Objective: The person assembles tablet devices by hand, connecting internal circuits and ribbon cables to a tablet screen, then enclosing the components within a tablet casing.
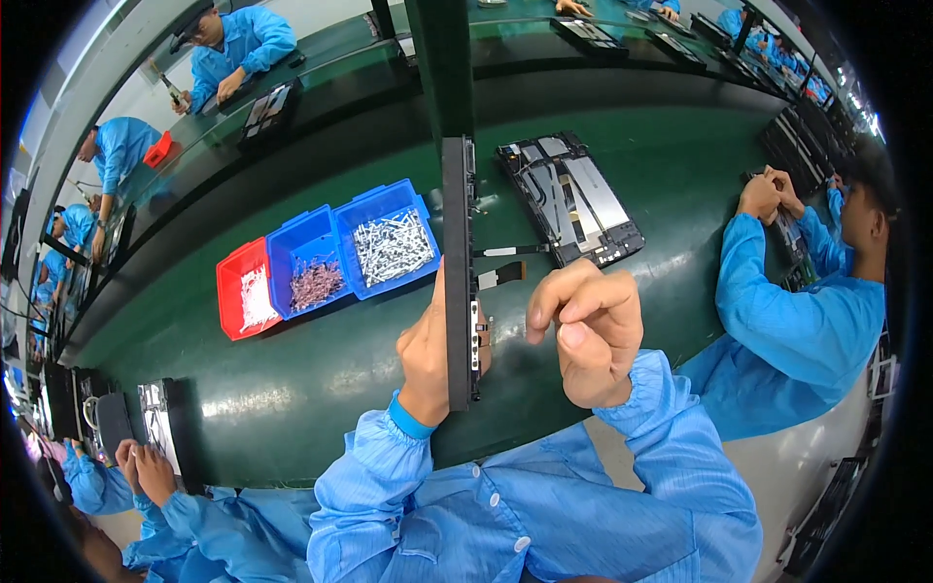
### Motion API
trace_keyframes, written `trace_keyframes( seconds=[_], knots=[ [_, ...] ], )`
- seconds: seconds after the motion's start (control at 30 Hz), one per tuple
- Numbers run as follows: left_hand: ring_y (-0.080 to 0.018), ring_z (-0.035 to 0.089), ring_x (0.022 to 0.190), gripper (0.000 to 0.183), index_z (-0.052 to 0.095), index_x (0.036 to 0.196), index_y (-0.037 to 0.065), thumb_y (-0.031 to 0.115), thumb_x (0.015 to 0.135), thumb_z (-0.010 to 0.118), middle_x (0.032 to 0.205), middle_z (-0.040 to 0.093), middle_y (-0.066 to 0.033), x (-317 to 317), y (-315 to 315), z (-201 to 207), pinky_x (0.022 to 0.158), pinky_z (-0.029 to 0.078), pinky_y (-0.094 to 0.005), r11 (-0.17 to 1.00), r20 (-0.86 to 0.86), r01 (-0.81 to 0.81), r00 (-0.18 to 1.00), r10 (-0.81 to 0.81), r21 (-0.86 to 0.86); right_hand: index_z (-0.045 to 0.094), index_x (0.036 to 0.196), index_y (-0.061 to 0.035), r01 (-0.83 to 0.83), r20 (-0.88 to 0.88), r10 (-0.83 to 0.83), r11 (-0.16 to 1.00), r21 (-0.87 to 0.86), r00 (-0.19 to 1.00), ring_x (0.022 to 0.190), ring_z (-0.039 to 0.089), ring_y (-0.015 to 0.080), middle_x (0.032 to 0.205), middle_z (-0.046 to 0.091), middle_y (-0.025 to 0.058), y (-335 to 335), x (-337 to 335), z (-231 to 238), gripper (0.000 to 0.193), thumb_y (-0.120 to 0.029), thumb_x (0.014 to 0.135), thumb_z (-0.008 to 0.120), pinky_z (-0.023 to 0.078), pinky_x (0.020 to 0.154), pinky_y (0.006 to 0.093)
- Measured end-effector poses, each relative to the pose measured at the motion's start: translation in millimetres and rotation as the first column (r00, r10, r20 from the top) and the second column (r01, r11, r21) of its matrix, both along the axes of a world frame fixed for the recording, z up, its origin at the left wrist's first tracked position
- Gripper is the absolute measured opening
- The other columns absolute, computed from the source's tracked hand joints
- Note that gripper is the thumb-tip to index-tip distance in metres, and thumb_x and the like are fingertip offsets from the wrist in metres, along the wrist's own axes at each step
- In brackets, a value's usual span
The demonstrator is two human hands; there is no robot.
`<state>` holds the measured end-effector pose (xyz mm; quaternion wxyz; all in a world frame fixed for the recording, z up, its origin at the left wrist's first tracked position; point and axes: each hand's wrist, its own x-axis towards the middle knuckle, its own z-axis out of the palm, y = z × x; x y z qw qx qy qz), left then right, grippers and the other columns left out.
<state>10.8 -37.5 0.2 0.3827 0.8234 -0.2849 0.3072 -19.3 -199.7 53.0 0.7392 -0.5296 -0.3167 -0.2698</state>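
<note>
My left hand (425, 355) grips a black tablet-like device (458, 243) near its lower end and holds it on edge, so I see mostly its narrow side. Small metal parts and connectors line its right face, and a flat ribbon cable (502, 276) sticks out from it. Just to the right of that face hovers my right hand (595, 335), fingers bent, thumb and forefinger slightly apart, with nothing visible between them. Beyond it lies a similar opened device (573, 199), its silver plates and dark cables facing up.
To the left stand a red bin (231, 296) of small white pieces, a blue bin (292, 243) of brownish pieces and another blue bin (374, 209) of white-and-dark pieces. A dark green post (442, 68) rises ahead. Co-workers sit right (797, 301) and left (146, 476) along the green bench (292, 389).
</note>
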Motion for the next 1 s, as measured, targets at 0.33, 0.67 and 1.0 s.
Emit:
trace_keyframes(
  seconds=[0.33,0.67,1.0],
  knots=[
    [-0.0198,0.068,0.064,0.063,0.056,0.128,-0.011,-0.008,0.067,0.070,0.111,0.068,-0.0215,-0.1,1.1,-5.1,0.054,0.054,-0.0295,1.000,-0.060,-0.005,0.998,0.006,0.020,0.044,0.108,0.0003,-0.009,-0.061,0.006,0.999,-0.037,0.998,0.076,0.054,0.0121,0.098,0.057,0.0187,1.7,-1.9,0.6,0.019,0.003,0.093,0.055,0.049,0.068,0.0249],
    [-0.0172,0.067,0.064,0.049,0.060,0.120,-0.010,-0.006,0.072,0.069,0.084,0.069,-0.0101,1.0,4.1,-7.4,0.053,0.051,-0.0272,0.999,-0.117,-0.004,0.993,-0.001,-0.040,0.049,0.107,0.0014,0.044,-0.193,-0.055,0.997,-0.057,0.980,0.084,0.053,0.0135,0.102,0.057,0.0161,0.6,4.2,0.4,0.014,-0.002,0.095,0.055,0.046,0.075,0.0261],
    [-0.0093,0.058,0.069,0.030,0.056,0.116,0.001,0.013,0.092,0.068,0.086,0.063,-0.0042,-18.2,12.4,11.2,0.058,0.048,-0.0248,0.521,-0.492,-0.141,0.600,-0.631,-0.842,0.055,0.131,0.0056,-0.351,-0.790,0.187,0.935,-0.038,0.584,0.107,0.058,0.0210,0.128,0.059,0.0144,-85.0,34.8,-28.5,0.075,-0.057,0.101,0.028,0.042,0.096,0.0307]
  ],
)
